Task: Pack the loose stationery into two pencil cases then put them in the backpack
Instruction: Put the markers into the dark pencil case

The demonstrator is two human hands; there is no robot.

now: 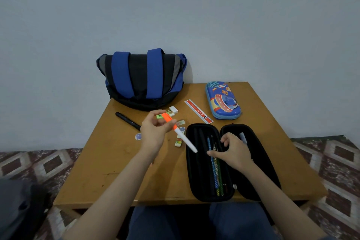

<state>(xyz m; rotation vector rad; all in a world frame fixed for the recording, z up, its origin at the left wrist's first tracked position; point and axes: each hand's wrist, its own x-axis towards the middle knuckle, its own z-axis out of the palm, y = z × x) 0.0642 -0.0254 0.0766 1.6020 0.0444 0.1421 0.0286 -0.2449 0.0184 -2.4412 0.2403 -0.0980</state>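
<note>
A black pencil case (196, 181) lies open on the wooden table (109, 171), with several pencils (214, 167) in its left half. My left hand (153, 132) holds an orange-and-white highlighter (182, 136) tilted over the case's left edge. My right hand (233, 150) rests on the case's middle hinge, fingers curled, holding nothing I can see. A closed blue space-print pencil case (223, 100) lies at the back right. The blue-and-black backpack (142, 78) leans against the wall. A red ruler (198, 111), black pen (127, 120) and erasers (173, 110) lie loose.
Small erasers and stickers (178, 142) lie between my left hand and the open case. A patterned floor (335, 161) surrounds the low table. A dark object (19, 210) sits on the floor at the lower left. My knees are under the table's front edge.
</note>
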